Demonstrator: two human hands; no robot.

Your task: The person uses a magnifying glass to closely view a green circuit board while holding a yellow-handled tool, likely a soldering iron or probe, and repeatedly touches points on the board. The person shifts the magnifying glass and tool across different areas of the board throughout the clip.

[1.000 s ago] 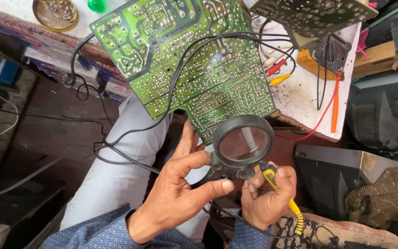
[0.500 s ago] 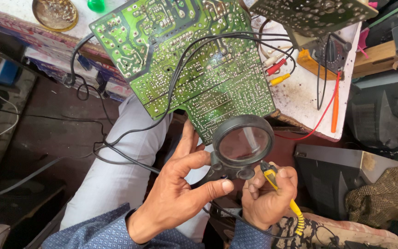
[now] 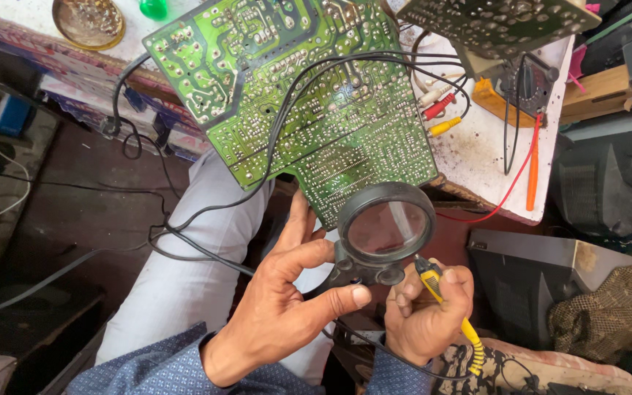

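Cluttered bench (image 3: pixel 477 157) ahead carries a green circuit board (image 3: pixel 294 95) overhanging toward you. Your left hand (image 3: pixel 287 307) grips a black magnifier (image 3: pixel 385 227) just above it, over the board's near edge; your right hand (image 3: pixel 429 314), beside, clenches a yellow probe (image 3: pixel 440 296) tipped toward the lens.

Magnifier (image 3: pixel 388 228) before circuit board (image 3: pixel 294 95); multimeter (image 3: pixel 517 91) right, on table (image 3: pixel 477 157).

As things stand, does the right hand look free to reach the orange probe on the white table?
Probably not at once: the right hand already grips a yellow tool. The path to the orange probe on the table looks open otherwise.
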